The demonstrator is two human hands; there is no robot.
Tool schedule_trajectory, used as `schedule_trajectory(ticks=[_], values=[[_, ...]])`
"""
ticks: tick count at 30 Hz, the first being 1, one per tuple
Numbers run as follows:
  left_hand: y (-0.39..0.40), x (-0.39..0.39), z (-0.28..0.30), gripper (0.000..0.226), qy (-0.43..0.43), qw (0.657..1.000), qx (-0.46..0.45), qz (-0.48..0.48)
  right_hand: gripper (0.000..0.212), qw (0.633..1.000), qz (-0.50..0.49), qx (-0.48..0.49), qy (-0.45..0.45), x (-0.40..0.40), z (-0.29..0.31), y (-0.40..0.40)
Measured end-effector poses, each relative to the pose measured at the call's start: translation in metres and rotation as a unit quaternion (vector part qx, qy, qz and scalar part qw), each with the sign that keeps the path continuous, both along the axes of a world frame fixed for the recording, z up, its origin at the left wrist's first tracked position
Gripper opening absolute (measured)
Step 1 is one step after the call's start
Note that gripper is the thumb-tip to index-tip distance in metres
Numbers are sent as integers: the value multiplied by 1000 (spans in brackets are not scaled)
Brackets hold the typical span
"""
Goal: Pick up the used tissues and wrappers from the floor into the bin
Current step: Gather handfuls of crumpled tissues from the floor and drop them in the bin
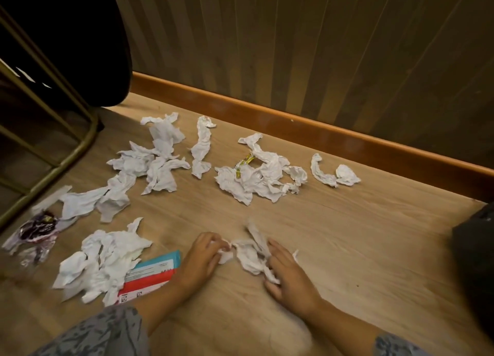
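Head view: two hands, left hand [199,254] and right hand [287,272], fingers gripping one crumpled tissue [250,251].

Crumpled tissues [256,176] lie along the floor [347,235] before the baseboard [294,125], a box [152,272] nearest.

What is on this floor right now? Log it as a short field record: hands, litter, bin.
left hand: on the floor, fingers on one end of a crumpled tissue
right hand: pressing the other end of the same tissue
loose tissues: many, scattered over the wooden floor towards the skirting board
yellow wrapper: lying in the middle tissue pile
purple wrapper: far left, beside the metal frame
teal and red box: partly under a tissue heap
bin: possibly the dark object at the right edge; cannot tell
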State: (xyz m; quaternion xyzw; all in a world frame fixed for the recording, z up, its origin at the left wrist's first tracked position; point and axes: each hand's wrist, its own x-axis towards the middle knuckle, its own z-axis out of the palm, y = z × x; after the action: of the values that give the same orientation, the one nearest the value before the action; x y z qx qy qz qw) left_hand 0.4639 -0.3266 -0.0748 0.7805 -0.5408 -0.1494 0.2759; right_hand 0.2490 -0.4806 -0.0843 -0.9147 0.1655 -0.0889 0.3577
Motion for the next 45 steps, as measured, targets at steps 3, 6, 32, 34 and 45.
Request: schedule_trajectory(ticks=[3, 6, 32, 34, 45], values=[[6, 12, 7, 19, 56, 990, -19, 129, 22, 995, -71, 58, -34, -11, 13, -17], [0, 14, 21, 14, 107, 966, -32, 233, 40, 982, -170, 68, -41, -11, 22, -34], [-107, -32, 105, 56, 293, 920, -35, 257, 56, 984, -172, -51, -18, 2, 86, -60], [-132, -35, 130, 52, 369, 893, -64, 249, 60, 981, -177, -68, -43, 4, 111, -74], [-225, -110, 263, 40, 500, 862, -34, 71, 11, 893, -325, -171, -260, -49, 262, -147]])
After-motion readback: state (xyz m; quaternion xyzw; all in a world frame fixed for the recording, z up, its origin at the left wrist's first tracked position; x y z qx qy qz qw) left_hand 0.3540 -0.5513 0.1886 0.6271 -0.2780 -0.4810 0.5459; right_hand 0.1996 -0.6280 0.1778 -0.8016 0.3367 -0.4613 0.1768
